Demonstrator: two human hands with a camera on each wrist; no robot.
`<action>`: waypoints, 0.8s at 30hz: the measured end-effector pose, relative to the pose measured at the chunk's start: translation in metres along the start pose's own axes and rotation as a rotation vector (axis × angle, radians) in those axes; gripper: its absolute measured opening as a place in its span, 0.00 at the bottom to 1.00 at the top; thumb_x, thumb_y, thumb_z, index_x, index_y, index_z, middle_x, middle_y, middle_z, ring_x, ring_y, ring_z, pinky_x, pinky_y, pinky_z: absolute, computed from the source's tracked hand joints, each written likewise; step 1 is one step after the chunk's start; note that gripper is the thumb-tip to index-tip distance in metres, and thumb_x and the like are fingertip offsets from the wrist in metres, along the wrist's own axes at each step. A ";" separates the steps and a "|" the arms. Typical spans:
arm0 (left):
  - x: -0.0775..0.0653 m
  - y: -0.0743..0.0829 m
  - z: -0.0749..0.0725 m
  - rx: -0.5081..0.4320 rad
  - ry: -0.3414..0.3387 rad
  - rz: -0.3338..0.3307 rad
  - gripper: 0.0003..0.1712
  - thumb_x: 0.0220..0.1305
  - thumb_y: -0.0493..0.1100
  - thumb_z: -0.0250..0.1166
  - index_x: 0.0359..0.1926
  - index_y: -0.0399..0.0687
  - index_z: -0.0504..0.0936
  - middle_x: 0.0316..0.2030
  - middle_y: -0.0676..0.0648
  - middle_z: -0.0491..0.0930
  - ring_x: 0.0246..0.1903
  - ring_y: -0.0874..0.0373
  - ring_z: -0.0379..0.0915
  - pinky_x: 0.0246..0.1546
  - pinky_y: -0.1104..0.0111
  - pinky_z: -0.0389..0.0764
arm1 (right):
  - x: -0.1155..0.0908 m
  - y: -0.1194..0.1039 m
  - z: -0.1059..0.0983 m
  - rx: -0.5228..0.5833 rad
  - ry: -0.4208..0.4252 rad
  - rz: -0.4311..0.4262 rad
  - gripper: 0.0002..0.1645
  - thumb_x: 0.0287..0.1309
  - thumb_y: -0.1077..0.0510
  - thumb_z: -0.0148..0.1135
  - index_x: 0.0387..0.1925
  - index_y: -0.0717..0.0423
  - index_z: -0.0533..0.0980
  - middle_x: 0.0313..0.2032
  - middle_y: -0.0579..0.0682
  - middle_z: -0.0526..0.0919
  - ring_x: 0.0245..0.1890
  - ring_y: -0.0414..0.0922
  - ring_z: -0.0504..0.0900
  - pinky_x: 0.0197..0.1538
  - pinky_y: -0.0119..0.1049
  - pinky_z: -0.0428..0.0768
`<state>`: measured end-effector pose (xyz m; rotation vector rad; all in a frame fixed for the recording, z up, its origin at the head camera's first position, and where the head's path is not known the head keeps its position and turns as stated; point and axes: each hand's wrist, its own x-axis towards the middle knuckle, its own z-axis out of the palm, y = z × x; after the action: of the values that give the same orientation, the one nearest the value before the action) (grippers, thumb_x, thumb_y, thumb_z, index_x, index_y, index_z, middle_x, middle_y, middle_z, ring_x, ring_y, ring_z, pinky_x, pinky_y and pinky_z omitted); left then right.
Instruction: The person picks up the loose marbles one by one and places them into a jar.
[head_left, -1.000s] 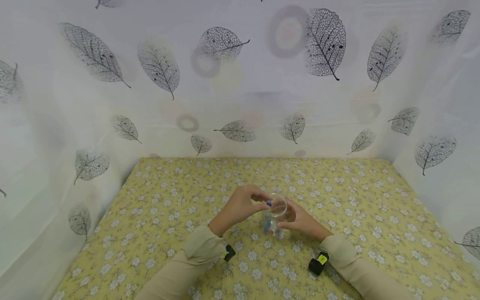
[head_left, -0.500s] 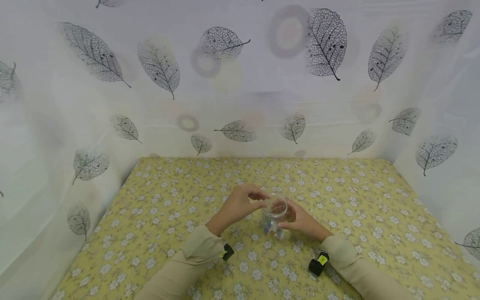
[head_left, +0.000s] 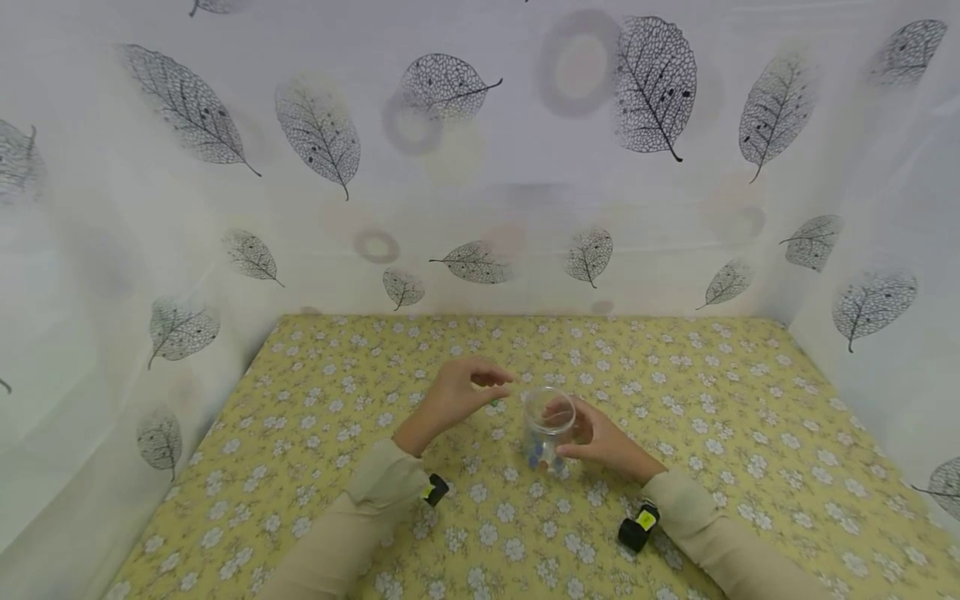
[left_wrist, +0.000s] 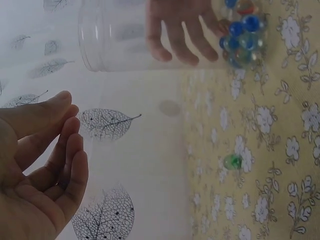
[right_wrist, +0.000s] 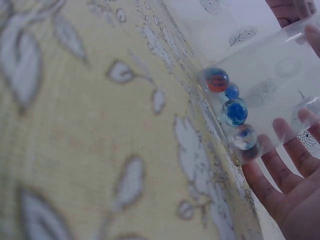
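A clear plastic jar stands upright and lidless on the table. My right hand grips its side, with fingers wrapped behind it and the thumb in front. Several glass marbles, mostly blue and one with red, lie at the bottom. In the right wrist view, more marbles show through the wall beside my fingers. My left hand hovers left of the jar's rim, fingers loosely bent, with nothing visible between thumb and fingertips. A single green marble rests on the cloth below it.
A yellow floral cloth covers the table. White curtains with leaf prints enclose the back and both sides. A black wrist camera sits at the right cuff, close to the cloth.
A blue marble pinched in my left hand over the jar's mouth has been let go. That hand has then moved left, away from the rim. My right hand and the jar have stayed put.
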<state>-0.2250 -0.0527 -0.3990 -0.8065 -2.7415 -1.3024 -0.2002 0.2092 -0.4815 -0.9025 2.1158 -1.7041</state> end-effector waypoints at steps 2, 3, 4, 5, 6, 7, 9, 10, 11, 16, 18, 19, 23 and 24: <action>0.002 -0.006 0.000 0.003 -0.002 -0.004 0.10 0.57 0.42 0.68 0.41 0.49 0.86 0.40 0.51 0.84 0.37 0.61 0.79 0.40 0.71 0.80 | 0.000 0.000 0.000 0.011 -0.001 -0.001 0.34 0.60 0.65 0.59 0.63 0.72 0.56 0.58 0.73 0.66 0.54 0.29 0.73 0.51 0.33 0.79; 0.003 -0.009 0.000 0.008 -0.005 -0.008 0.10 0.57 0.42 0.68 0.41 0.49 0.86 0.40 0.50 0.84 0.37 0.61 0.78 0.40 0.71 0.80 | 0.000 0.000 0.000 0.011 -0.001 -0.002 0.34 0.60 0.65 0.59 0.63 0.72 0.56 0.58 0.73 0.65 0.54 0.29 0.73 0.51 0.33 0.79; 0.004 -0.013 0.000 0.014 -0.008 -0.011 0.10 0.57 0.42 0.68 0.41 0.48 0.86 0.40 0.50 0.84 0.37 0.61 0.78 0.40 0.71 0.80 | 0.000 0.001 0.000 0.011 -0.001 0.000 0.34 0.60 0.65 0.60 0.63 0.72 0.56 0.58 0.73 0.65 0.54 0.29 0.73 0.52 0.32 0.79; 0.005 -0.016 0.000 0.019 -0.014 -0.012 0.10 0.56 0.41 0.68 0.41 0.47 0.86 0.40 0.49 0.84 0.36 0.60 0.78 0.40 0.71 0.80 | 0.000 0.001 0.000 0.009 0.000 0.003 0.35 0.60 0.64 0.60 0.63 0.72 0.56 0.58 0.73 0.65 0.54 0.29 0.73 0.52 0.32 0.79; 0.007 -0.019 0.000 0.020 -0.021 -0.023 0.10 0.56 0.41 0.68 0.41 0.46 0.86 0.40 0.49 0.84 0.36 0.60 0.78 0.39 0.71 0.80 | 0.000 0.001 0.000 0.005 0.001 0.006 0.35 0.60 0.65 0.60 0.63 0.72 0.56 0.58 0.73 0.65 0.54 0.28 0.73 0.52 0.32 0.79; 0.008 -0.022 0.001 0.020 -0.028 -0.036 0.10 0.56 0.40 0.68 0.41 0.45 0.86 0.40 0.48 0.84 0.35 0.60 0.78 0.38 0.71 0.80 | 0.000 0.001 0.000 0.002 0.002 0.009 0.34 0.60 0.65 0.60 0.63 0.72 0.56 0.58 0.73 0.65 0.54 0.28 0.73 0.52 0.32 0.79; 0.011 -0.028 0.003 0.022 -0.044 -0.071 0.10 0.56 0.40 0.68 0.40 0.45 0.86 0.39 0.48 0.84 0.34 0.61 0.77 0.37 0.72 0.80 | 0.000 0.001 0.000 -0.008 0.005 0.013 0.34 0.59 0.65 0.60 0.63 0.72 0.57 0.58 0.72 0.66 0.54 0.28 0.73 0.52 0.33 0.79; 0.012 -0.031 0.003 0.025 -0.050 -0.086 0.09 0.56 0.40 0.68 0.40 0.44 0.86 0.38 0.48 0.84 0.33 0.61 0.77 0.36 0.72 0.79 | 0.000 0.001 0.000 -0.010 0.005 0.015 0.34 0.59 0.66 0.60 0.63 0.72 0.57 0.58 0.72 0.66 0.54 0.28 0.73 0.52 0.33 0.79; 0.013 -0.034 0.004 0.026 -0.057 -0.101 0.09 0.56 0.39 0.68 0.39 0.44 0.86 0.37 0.48 0.84 0.32 0.61 0.77 0.35 0.72 0.79 | 0.000 0.001 0.000 -0.011 0.005 0.015 0.34 0.59 0.66 0.60 0.63 0.72 0.57 0.58 0.72 0.66 0.54 0.28 0.73 0.52 0.34 0.79; 0.019 -0.046 0.009 0.040 -0.087 -0.147 0.08 0.56 0.39 0.69 0.38 0.43 0.86 0.35 0.48 0.84 0.30 0.62 0.76 0.33 0.73 0.78 | -0.001 0.001 0.000 -0.019 0.007 0.011 0.34 0.59 0.65 0.60 0.63 0.71 0.57 0.57 0.72 0.66 0.54 0.28 0.73 0.52 0.36 0.79; 0.021 -0.050 0.011 0.038 -0.098 -0.147 0.08 0.56 0.38 0.68 0.38 0.42 0.86 0.35 0.47 0.84 0.30 0.62 0.76 0.33 0.72 0.78 | -0.001 0.000 0.000 -0.021 0.007 0.009 0.34 0.59 0.65 0.60 0.63 0.70 0.57 0.57 0.71 0.66 0.53 0.28 0.73 0.52 0.36 0.79; 0.022 -0.052 0.012 0.036 -0.104 -0.142 0.09 0.56 0.38 0.68 0.38 0.41 0.86 0.34 0.47 0.84 0.30 0.61 0.76 0.33 0.71 0.78 | -0.001 0.000 0.000 -0.020 0.007 0.010 0.34 0.59 0.64 0.60 0.63 0.70 0.57 0.57 0.71 0.66 0.53 0.28 0.73 0.52 0.36 0.79; 0.025 -0.059 0.015 0.021 -0.122 -0.143 0.08 0.56 0.38 0.68 0.39 0.41 0.86 0.34 0.47 0.84 0.30 0.61 0.76 0.34 0.70 0.79 | -0.001 -0.001 0.000 -0.013 0.008 0.021 0.35 0.60 0.64 0.60 0.64 0.69 0.57 0.59 0.70 0.66 0.54 0.28 0.73 0.52 0.34 0.79; 0.026 -0.061 0.016 0.022 -0.124 -0.134 0.08 0.57 0.38 0.68 0.38 0.41 0.86 0.34 0.46 0.84 0.31 0.60 0.77 0.34 0.70 0.79 | -0.001 -0.001 0.000 -0.013 0.009 0.026 0.35 0.60 0.63 0.60 0.64 0.68 0.57 0.59 0.70 0.66 0.54 0.28 0.73 0.53 0.34 0.79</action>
<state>-0.2719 -0.0614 -0.4485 -0.7369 -2.9483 -1.2826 -0.1992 0.2094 -0.4806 -0.8688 2.1370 -1.6872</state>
